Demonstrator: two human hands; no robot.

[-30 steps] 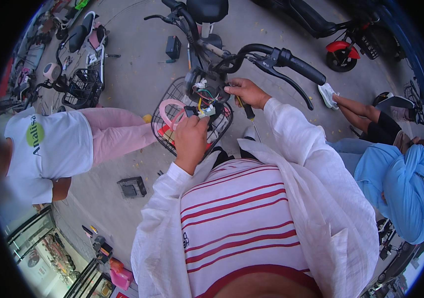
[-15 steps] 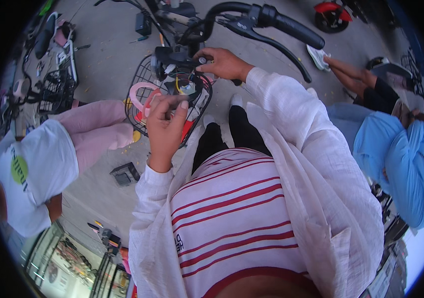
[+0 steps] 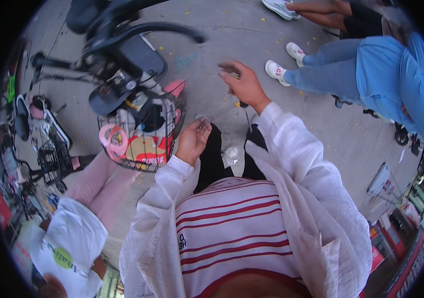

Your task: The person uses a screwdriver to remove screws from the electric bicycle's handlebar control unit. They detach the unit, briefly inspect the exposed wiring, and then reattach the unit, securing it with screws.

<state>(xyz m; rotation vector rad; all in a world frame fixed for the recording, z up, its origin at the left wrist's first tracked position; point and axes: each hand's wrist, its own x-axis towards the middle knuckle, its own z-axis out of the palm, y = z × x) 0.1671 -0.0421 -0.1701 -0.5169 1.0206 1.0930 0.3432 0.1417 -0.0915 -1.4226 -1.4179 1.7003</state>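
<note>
My left hand (image 3: 195, 140) is palm up beside the wire basket (image 3: 137, 166), fingers curled around something small and dark that I cannot make out. My right hand (image 3: 246, 87) is raised further right, away from the bike, index finger and thumb loosely apart. A screwdriver (image 3: 246, 115) with a dark handle hangs from its lower fingers, shaft pointing down. The basket holds a pink ring-shaped item (image 3: 113, 140) and a red packet (image 3: 147, 150). Behind it, the bike's handlebar (image 3: 117, 39) is blurred, with loose wiring (image 3: 133, 104) showing below.
A person in pink trousers (image 3: 90, 186) stands at the left, past the basket. On the right stands another person in a blue top (image 3: 383, 74) and white shoes. A clear crumpled bag (image 3: 231, 155) lies between my feet. More bikes (image 3: 48, 144) line the left side.
My view has turned right, so the bike sits further left. Both hands have come away from the handlebar and wiring. The screwdriver now shows more plainly in my right hand.
</note>
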